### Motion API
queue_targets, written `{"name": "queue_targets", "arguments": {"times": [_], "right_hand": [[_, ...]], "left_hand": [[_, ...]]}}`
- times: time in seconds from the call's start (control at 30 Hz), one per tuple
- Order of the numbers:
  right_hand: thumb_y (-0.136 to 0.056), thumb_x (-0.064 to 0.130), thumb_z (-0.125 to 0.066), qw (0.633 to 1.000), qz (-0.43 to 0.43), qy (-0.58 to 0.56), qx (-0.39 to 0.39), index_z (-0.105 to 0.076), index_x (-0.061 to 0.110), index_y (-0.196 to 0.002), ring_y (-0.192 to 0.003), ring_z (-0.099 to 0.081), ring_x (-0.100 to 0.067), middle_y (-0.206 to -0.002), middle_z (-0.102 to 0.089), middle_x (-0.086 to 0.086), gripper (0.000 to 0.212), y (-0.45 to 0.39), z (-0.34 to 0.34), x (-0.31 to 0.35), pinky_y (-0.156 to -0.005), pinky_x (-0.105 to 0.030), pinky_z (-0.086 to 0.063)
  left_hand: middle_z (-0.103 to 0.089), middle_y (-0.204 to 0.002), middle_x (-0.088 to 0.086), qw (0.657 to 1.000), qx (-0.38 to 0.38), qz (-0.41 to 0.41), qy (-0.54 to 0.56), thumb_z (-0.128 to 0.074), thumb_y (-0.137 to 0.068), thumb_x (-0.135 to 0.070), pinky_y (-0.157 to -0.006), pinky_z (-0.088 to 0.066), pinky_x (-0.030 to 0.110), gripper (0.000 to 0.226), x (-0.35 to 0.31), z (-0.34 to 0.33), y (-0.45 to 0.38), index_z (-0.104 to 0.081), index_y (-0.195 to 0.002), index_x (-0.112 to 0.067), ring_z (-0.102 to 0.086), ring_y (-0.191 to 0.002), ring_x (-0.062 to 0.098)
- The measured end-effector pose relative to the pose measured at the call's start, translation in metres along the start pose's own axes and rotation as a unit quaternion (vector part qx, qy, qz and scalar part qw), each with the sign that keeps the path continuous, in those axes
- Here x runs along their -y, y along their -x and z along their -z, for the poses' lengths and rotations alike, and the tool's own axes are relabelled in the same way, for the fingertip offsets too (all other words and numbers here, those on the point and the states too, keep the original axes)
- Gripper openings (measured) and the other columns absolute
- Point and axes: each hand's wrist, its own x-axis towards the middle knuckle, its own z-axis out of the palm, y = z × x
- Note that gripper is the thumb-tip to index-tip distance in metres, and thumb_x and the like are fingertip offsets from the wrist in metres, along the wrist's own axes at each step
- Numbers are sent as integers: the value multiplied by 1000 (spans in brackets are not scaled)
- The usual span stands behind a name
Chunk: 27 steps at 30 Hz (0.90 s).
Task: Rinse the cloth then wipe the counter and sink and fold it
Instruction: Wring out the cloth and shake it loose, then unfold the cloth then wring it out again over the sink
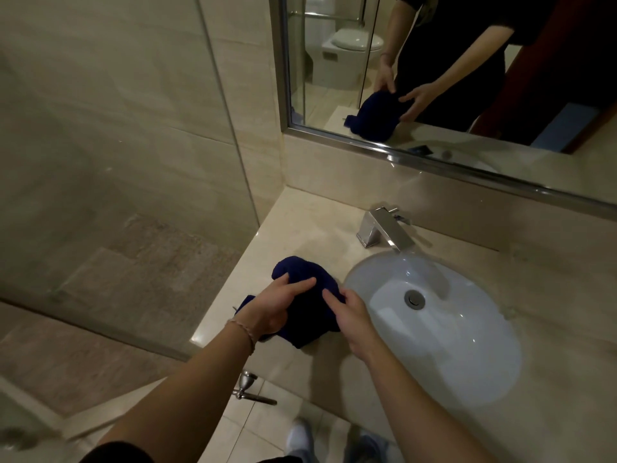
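A dark blue cloth (309, 315) lies bunched on the beige stone counter (310, 228), just left of the white oval sink (444, 329). My left hand (272, 304) lies on the cloth's left side, fingers stretched across the top and thumb tucked under a fold, gripping it. My right hand (349, 310) pinches the cloth's right edge near the sink rim. Part of the cloth is hidden under both hands.
A chrome faucet (384, 230) stands behind the sink. A framed mirror (434, 61) on the wall reflects my hands and the cloth. A glass shower panel (133, 162) bounds the counter's left end. A metal handle (248, 389) sticks out below the counter edge.
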Motion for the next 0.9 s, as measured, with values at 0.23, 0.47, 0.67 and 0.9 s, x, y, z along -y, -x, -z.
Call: {"name": "queue_targets", "arguments": {"times": [0.23, 0.47, 0.67, 0.9], "right_hand": [[-100, 6, -51, 994, 55, 63, -72, -58, 23, -116, -106, -64, -24, -121, -64, -6, 25, -15, 22, 32, -91, -44, -57], [-102, 5, -46, 996, 29, 29, -80, -44, 29, -125, -92, -65, -22, -115, -63, -2, 33, -19, 67, 88, -59, -34, -53], [-92, 18, -71, 981, -113, 154, 38, -50, 14, -129, -89, -66, -27, -112, -67, -14, 42, -10, 67, 64, -67, -37, -51], [-81, 37, -83, 922, -202, 313, 100, -24, 25, -146, -103, -63, -22, -129, -53, -6, 88, 0, 91, 33, -69, -30, -55]], "left_hand": [[-67, -130, 12, 996, -11, 36, -87, -66, -98, -20, -100, -54, 56, 43, -4, 27, -5, -53, -139, -18, -66, -117, 34], [-73, -120, 12, 991, -73, 5, -113, -71, -95, -24, -95, -58, 51, 42, -37, 57, 0, -59, -132, -9, -72, -106, 32], [-70, -109, 13, 964, -198, -22, -179, -79, -88, -26, -74, -61, 39, 43, -21, 51, -9, -63, -122, -6, -70, -92, 25], [-65, -123, 15, 952, -182, 7, -245, -77, -90, -15, -89, -59, 44, 56, -5, 79, -9, -54, -140, -10, -68, -103, 31]]}}
